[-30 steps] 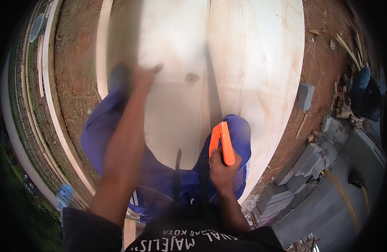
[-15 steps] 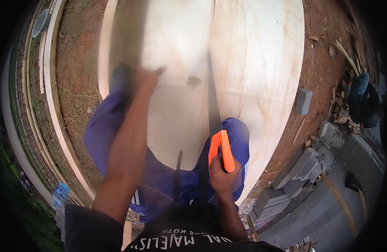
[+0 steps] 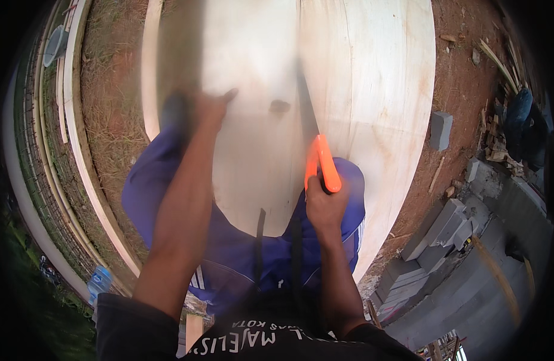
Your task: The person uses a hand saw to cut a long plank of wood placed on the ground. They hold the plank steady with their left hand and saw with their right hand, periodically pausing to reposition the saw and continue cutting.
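Note:
A large pale plywood sheet (image 3: 361, 90) lies across my lap and over the ground ahead. My right hand (image 3: 326, 207) grips the orange handle of a handsaw (image 3: 322, 163), whose blade runs up along a cut line in the sheet. My left hand (image 3: 208, 108) presses flat on the sheet's left part, fingers spread, next to a dark knot (image 3: 280, 106). My knees in blue trousers (image 3: 162, 180) show under the sheet on both sides.
Grey concrete blocks (image 3: 436, 234) are stacked at the lower right, one lone block (image 3: 440, 130) on the red soil. Wood scraps (image 3: 496, 138) lie at the right. A long plank (image 3: 84, 138) and rebar run along the left, with a plastic bottle (image 3: 99, 281) near it.
The saw and my right hand have shifted a little along the cut line. My left hand stays pressed on the sheet.

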Demonstrator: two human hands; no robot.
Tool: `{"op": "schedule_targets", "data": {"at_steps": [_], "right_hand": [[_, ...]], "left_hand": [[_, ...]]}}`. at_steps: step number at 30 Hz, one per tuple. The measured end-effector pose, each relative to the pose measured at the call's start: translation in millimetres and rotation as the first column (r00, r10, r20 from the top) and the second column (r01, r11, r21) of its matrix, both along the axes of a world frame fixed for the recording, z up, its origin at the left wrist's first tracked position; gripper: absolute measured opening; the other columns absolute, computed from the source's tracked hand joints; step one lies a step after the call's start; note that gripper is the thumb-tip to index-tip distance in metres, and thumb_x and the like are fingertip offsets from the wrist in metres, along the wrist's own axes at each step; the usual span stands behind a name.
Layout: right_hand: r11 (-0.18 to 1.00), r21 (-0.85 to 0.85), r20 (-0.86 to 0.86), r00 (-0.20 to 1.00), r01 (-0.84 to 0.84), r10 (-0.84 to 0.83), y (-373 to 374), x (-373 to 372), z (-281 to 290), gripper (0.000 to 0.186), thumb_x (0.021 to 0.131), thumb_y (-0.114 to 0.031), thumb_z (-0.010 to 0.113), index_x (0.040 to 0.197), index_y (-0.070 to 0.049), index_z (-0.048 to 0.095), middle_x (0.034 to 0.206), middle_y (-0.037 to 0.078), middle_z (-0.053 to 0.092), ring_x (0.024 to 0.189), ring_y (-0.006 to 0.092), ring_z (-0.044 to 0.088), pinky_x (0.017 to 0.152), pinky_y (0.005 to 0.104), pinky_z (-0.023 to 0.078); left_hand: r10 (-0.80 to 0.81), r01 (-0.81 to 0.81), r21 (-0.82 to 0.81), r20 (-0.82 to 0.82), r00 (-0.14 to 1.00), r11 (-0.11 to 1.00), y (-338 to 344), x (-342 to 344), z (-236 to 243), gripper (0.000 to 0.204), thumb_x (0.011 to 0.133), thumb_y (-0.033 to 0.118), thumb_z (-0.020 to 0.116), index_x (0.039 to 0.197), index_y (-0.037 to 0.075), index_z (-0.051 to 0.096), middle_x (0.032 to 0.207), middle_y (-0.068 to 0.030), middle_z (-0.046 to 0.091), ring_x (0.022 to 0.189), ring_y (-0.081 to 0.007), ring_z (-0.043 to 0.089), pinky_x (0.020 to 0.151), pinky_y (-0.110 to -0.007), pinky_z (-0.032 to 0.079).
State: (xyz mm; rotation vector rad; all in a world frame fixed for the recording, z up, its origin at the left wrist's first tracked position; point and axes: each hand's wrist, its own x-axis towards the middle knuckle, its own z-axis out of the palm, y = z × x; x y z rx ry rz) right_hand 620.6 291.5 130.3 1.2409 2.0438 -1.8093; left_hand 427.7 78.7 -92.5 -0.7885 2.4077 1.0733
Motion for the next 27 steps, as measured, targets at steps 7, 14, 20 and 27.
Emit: {"op": "schedule_targets", "data": {"at_steps": [7,14,20,27], "right_hand": [[0.993,0.118,0.096,0.995,-0.012,0.001,-12,-55,-6,0.011,0.087,0.000,0.058,0.078,0.003,0.052,0.066,0.002,0.051,0.061,0.0104,0.045,0.057,0.0353,0.041],[0.996,0.086,0.114,0.993,0.001,-0.011,9,-52,-42,0.012,0.092,-0.002,0.058,0.083,0.006,0.061,0.066,0.000,0.052,0.063,0.0092,0.045,0.058,0.0340,0.041],[0.996,0.085,0.066,0.998,-0.019,0.014,-4,-18,-39,0.006,0.090,0.001,0.058,0.088,0.006,0.062,0.067,0.001,0.052,0.062,0.0092,0.047,0.058,0.0332,0.042],[0.996,0.091,0.106,0.994,-0.014,0.004,7,-50,-43,0.014,0.091,-0.002,0.059,0.078,0.004,0.056,0.065,0.002,0.052,0.061,0.0087,0.045,0.056,0.0329,0.040]], "left_hand": [[0.042,-0.051,0.098,0.095,0.995,0.994,-7,-3,9,0.089,0.076,0.026,0.097,0.137,-0.013,0.045,0.133,-0.0288,0.063,0.118,-0.0371,0.066,0.099,-0.045,0.056],[0.018,-0.018,-0.007,0.008,1.000,1.000,8,1,8,0.093,0.075,0.026,0.098,0.140,-0.012,0.043,0.136,-0.0286,0.062,0.123,-0.0375,0.064,0.104,-0.048,0.052],[0.055,-0.061,0.045,0.114,0.992,0.997,6,-8,21,0.091,0.075,0.027,0.097,0.139,-0.011,0.046,0.139,-0.0294,0.061,0.127,-0.0393,0.062,0.106,-0.049,0.051],[0.029,-0.030,0.018,0.044,0.999,0.999,5,-3,-5,0.091,0.077,0.026,0.096,0.141,-0.011,0.043,0.139,-0.0290,0.060,0.127,-0.0388,0.062,0.106,-0.049,0.051]]}}
